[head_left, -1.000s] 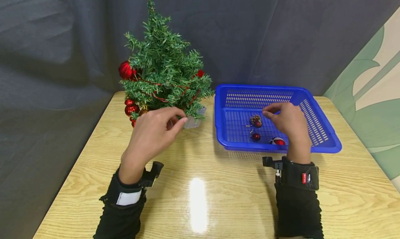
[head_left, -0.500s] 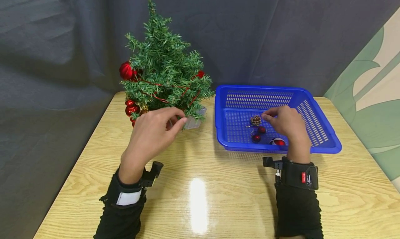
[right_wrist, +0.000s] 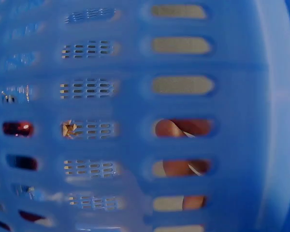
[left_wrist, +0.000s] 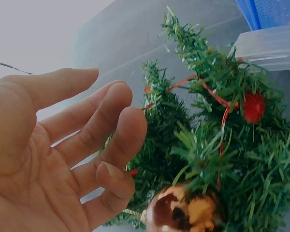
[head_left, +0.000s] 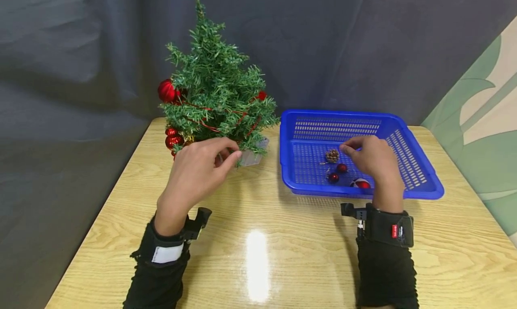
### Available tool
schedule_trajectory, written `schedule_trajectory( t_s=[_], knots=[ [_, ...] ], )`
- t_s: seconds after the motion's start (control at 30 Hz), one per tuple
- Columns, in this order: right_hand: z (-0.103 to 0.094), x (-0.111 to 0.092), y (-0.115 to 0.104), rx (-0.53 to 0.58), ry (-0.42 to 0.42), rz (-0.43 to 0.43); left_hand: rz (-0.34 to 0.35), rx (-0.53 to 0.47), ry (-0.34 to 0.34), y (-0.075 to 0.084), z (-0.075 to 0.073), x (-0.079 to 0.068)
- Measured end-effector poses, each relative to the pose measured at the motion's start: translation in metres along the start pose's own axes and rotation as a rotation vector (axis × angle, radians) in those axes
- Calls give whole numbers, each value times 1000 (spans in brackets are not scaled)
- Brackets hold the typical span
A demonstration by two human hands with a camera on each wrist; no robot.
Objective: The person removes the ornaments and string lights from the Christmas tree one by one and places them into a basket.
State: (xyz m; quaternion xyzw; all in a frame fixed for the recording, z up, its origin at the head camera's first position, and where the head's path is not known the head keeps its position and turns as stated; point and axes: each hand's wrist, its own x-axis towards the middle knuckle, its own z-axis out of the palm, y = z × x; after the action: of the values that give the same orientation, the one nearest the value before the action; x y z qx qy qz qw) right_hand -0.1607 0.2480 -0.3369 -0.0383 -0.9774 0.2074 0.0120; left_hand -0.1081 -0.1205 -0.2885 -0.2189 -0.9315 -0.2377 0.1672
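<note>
My left hand [head_left: 203,174] hovers in front of the green Christmas tree [head_left: 220,84]. The left wrist view shows this hand [left_wrist: 87,135] with relaxed, loosely bent fingers and nothing in them, near a shiny copper-coloured bauble [left_wrist: 186,210]. My right hand [head_left: 373,158] is over the blue basket [head_left: 363,192], thumb and forefinger close together, with nothing visible between them. Just left of those fingertips, a brown pine cone [head_left: 332,156] lies in the basket. Two small dark-red balls [head_left: 341,168] and a red-and-white ball [head_left: 361,183] lie nearer its front wall. The basket wall largely hides my right fingers in the right wrist view.
Red baubles [head_left: 167,91] hang at the tree's left, with a red bead string [head_left: 210,127] across its front. A clear plastic base [head_left: 252,158] shows beneath. The wooden table [head_left: 226,264] ends at a dark curtain [head_left: 315,53].
One small dark-red ball has come off the pine cone and rolled forward on the basket floor, beside the other. My right fingers have shifted slightly; my left hand stays in place.
</note>
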Motion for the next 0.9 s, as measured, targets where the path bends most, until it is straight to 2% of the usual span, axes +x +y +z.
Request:
schedule_trajectory(
  t_s=[0.13, 0.33, 0.6, 0.9],
  knots=[
    [-3, -4, -1, 24, 43, -7, -55, 8, 5, -5, -5, -3],
    [-6, -10, -10, 67, 130, -61, -127, -12, 32, -17, -18, -9],
    [-9, -18, -24, 100, 167, -122, -122, -15, 22, -26, -24, -13],
    [-11, -28, -43, 151, 156, -213, -88, 28, -9, -31, -23, -14]
  ],
)
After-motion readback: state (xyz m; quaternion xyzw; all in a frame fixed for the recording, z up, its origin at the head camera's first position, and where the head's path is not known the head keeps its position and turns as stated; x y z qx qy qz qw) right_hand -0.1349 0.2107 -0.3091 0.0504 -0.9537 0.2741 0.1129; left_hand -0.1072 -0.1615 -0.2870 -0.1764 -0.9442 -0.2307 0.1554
